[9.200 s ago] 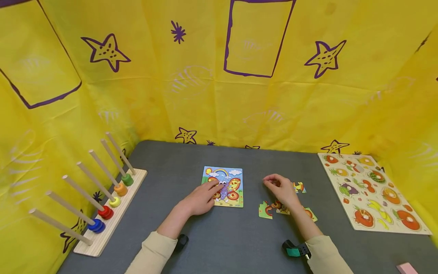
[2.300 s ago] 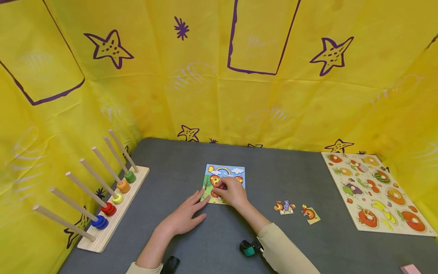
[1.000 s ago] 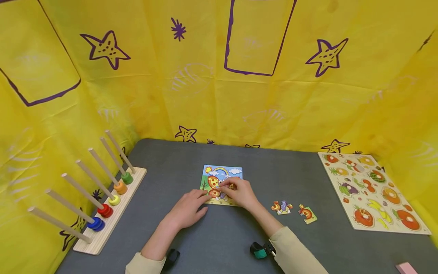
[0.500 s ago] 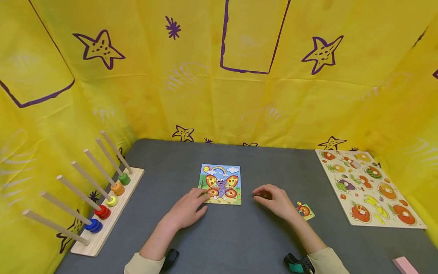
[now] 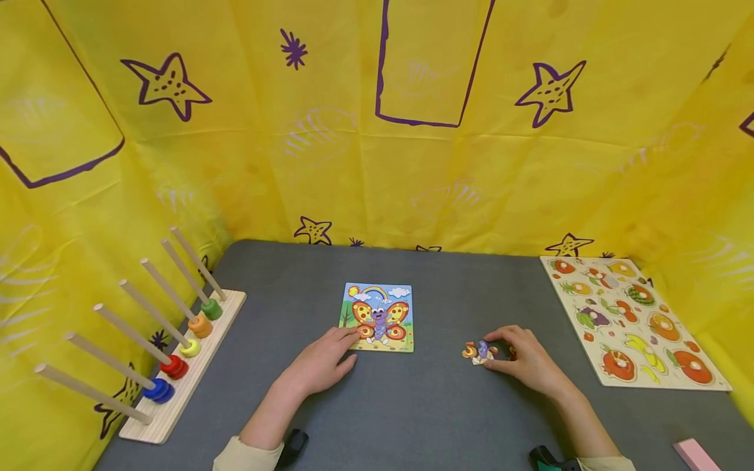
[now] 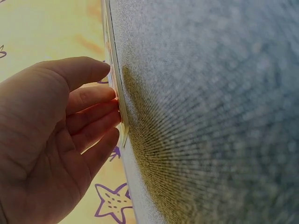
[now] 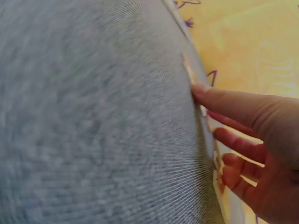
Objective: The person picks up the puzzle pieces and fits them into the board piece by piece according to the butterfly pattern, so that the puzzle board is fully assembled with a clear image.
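The square butterfly puzzle [image 5: 383, 307] lies flat on the grey table. My left hand [image 5: 324, 356] rests its fingertips on the puzzle's lower left corner, fingers relaxed; in the left wrist view the fingers [image 6: 93, 100] meet its thin edge. To the right, my right hand [image 5: 530, 360] pinches a small puzzle piece [image 5: 480, 352] with a purple body and orange wing, thumb on the near edge and index finger on the far edge. The piece is still down on the table. A second piece [image 5: 512, 353] is mostly hidden under that hand.
At the left stands a wooden peg rack [image 5: 194, 366] with coloured rings low on several pegs. A fruit board [image 5: 633, 327] lies at the right. A pink block [image 5: 697, 454] sits at the near right edge. Yellow printed cloth [image 5: 353, 163] hangs behind and along both sides.
My right hand has left the puzzle, moved right and taken hold of the purple-bodied piece. Earlier, more loose pieces lay there. My left hand has stayed at the puzzle's lower left corner lately.
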`<state>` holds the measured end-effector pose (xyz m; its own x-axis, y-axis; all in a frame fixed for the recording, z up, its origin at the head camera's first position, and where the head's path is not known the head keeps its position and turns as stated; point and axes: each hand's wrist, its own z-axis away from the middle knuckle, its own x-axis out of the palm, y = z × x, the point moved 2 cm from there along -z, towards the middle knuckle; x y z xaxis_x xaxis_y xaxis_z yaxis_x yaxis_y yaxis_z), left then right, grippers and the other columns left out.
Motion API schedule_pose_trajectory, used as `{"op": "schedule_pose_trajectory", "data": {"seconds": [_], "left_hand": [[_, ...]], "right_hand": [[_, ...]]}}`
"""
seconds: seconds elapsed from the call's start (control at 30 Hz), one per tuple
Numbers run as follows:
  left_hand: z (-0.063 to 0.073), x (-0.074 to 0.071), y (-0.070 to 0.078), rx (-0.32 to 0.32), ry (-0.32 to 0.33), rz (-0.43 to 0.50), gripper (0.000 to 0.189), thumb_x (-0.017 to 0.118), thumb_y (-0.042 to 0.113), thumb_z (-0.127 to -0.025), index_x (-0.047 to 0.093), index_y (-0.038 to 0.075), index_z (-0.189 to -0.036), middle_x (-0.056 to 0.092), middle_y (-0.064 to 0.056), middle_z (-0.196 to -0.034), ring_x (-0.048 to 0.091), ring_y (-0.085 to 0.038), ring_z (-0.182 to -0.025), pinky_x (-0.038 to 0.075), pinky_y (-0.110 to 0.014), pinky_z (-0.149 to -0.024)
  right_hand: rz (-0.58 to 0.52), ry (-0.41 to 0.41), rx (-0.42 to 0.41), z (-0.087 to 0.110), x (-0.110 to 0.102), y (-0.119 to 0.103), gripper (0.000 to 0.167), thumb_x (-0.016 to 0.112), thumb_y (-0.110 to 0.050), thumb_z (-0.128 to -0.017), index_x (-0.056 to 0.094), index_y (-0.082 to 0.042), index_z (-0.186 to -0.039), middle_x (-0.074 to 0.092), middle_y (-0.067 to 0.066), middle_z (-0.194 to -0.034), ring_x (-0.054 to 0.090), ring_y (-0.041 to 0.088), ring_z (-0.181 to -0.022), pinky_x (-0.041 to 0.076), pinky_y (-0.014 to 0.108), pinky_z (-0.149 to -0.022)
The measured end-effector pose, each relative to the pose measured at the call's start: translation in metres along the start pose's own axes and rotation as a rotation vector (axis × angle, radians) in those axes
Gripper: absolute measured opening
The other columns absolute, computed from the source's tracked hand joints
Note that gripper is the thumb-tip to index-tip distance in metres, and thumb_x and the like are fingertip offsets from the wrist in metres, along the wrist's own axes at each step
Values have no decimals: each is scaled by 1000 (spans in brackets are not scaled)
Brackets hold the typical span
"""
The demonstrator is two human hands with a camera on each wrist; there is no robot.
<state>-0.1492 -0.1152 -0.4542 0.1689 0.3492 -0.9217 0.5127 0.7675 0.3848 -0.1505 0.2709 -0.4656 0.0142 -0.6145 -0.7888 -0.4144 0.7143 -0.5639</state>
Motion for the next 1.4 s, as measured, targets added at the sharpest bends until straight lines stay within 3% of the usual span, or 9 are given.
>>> {"op": "schedule_pose_trajectory", "data": {"seconds": [0.17, 0.37, 0.6, 0.83, 1.17, 1.4], "left_hand": [[0, 1, -2, 17, 15, 8, 43, 63, 17, -94, 57, -2, -133, 55, -15, -135, 50, -30, -123, 42, -45, -101], [1, 1, -2, 23, 13, 7, 44, 63, 17, -95, 56, -2, -134, 54, -14, -136, 50, -29, -124, 42, -45, -101], [3, -2, -1, 31, 6, 23, 46, 62, 15, -95, 55, -5, -135, 53, -17, -137, 49, -32, -124, 42, -47, -100], [3, -3, -2, 44, 2, 24, 45, 62, 16, -95, 56, -3, -135, 52, -16, -139, 50, -30, -124, 43, -46, -100], [3, -3, -4, 34, 7, 67, 46, 62, 14, -95, 53, -3, -137, 52, -16, -140, 49, -31, -127, 41, -47, -102], [4, -1, -5, 51, 22, 67, 48, 61, 12, -95, 51, -4, -138, 52, -17, -140, 49, -31, -125, 41, -47, -102]], "right_hand": [[-31, -4, 36, 0, 3, 6, 39, 88, -21, -71, 66, -12, -103, 59, 2, -98, 45, 20, -88, 32, 30, -73], [-120, 4, 99, -4, 7, 0, 34, 85, -19, -75, 61, -14, -99, 59, -5, -82, 53, 10, -74, 41, 23, -64], [-278, 20, 141, -21, 28, -19, 11, 74, -16, -87, 69, -11, -95, 68, -5, -81, 64, 7, -68, 52, 23, -62], [-453, -17, 256, -49, 58, -49, 18, 75, -21, -87, 70, -7, -96, 71, 1, -79, 65, 14, -69, 52, 24, -63], [-392, 14, 222, -92, 102, -92, 12, 78, -20, -83, 71, -12, -89, 70, -6, -72, 59, 6, -62, 42, 22, -56], [-309, 26, 159, -104, 120, -104, 12, 79, -19, -83, 71, -11, -88, 71, -7, -71, 58, 4, -59, 41, 22, -53]]}}
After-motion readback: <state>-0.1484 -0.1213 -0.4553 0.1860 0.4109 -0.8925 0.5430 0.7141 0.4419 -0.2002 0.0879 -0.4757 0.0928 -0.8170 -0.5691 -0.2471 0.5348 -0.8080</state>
